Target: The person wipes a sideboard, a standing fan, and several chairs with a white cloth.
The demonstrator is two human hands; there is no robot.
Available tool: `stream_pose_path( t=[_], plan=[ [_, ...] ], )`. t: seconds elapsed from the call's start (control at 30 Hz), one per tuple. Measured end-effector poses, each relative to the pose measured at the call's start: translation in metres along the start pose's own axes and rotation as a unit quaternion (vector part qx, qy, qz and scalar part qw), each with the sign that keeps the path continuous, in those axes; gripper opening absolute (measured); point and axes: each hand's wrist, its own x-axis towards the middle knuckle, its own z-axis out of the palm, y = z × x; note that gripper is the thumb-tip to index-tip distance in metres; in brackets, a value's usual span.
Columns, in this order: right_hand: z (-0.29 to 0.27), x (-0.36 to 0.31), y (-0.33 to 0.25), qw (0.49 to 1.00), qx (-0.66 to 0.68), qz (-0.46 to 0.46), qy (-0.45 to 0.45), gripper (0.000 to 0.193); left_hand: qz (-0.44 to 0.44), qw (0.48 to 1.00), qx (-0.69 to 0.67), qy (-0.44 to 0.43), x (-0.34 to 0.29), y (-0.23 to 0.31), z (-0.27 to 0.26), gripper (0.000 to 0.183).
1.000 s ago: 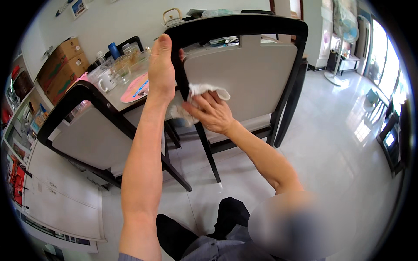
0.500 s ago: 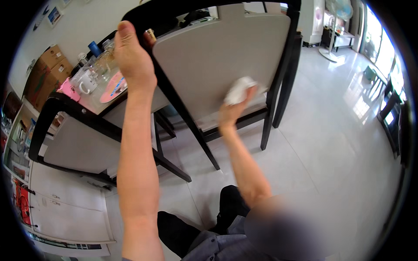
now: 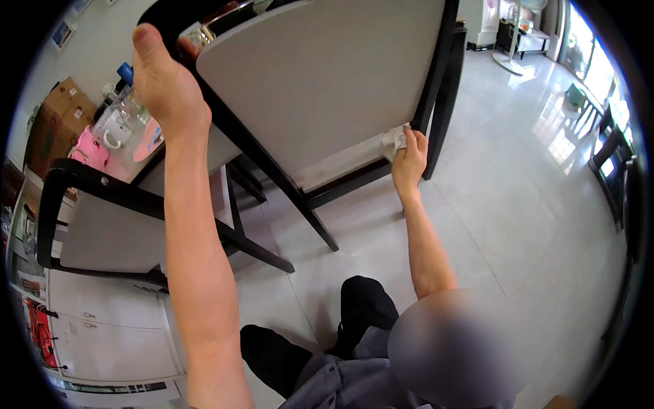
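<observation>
A dark-framed chair (image 3: 320, 82) with a grey backrest stands in front of me, its back toward me. My left hand (image 3: 170, 88) grips the upper left part of its frame, thumb up and fingertips showing on the far side of the post. In my right hand (image 3: 411, 163) is a crumpled white cloth (image 3: 393, 140), pressed at the lower right corner of the backrest beside the dark post. My right fingers are bent over the cloth and partly hide it.
A second dark-framed chair (image 3: 109, 228) stands at the left by a table. On the table are a white mug (image 3: 117, 134), a pink container (image 3: 90, 150) and glassware. Cardboard boxes (image 3: 65, 112) are stacked behind. White cabinets (image 3: 112, 334) line the lower left; a standing fan (image 3: 509, 63) is far right.
My right hand has moved with the cloth from the lower middle of the backrest to its lower right corner. My left hand keeps its hold on the frame. The view has shifted slightly.
</observation>
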Motion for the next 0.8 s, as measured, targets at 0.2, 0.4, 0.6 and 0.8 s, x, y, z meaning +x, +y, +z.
stream_pose_path(
  t=[0.2, 0.4, 0.6, 0.8],
  plan=[
    [0.047, -0.150, -0.088, 0.905, -0.050, -0.250, -0.340, 0.067, -0.013, 1.000, 0.012, -0.007, 0.001, 0.007, 0.004, 0.056],
    [0.020, -0.104, -0.016, 0.909, -0.023, -0.280, -0.309, 0.059, -0.023, 1.000, 0.017, -0.009, -0.001, 0.007, 0.001, 0.059],
    [-0.022, -0.019, 0.034, 0.982, -0.013, -0.019, -0.186, 0.038, -0.032, 0.999, 0.030, 0.028, 0.001, 0.004, 0.001, 0.057],
    [-0.074, 0.125, -0.054, 0.886, 0.455, 0.079, 0.041, 0.029, -0.044, 0.998, 0.016, 0.037, 0.001, 0.003, 0.001, 0.055]
  ],
)
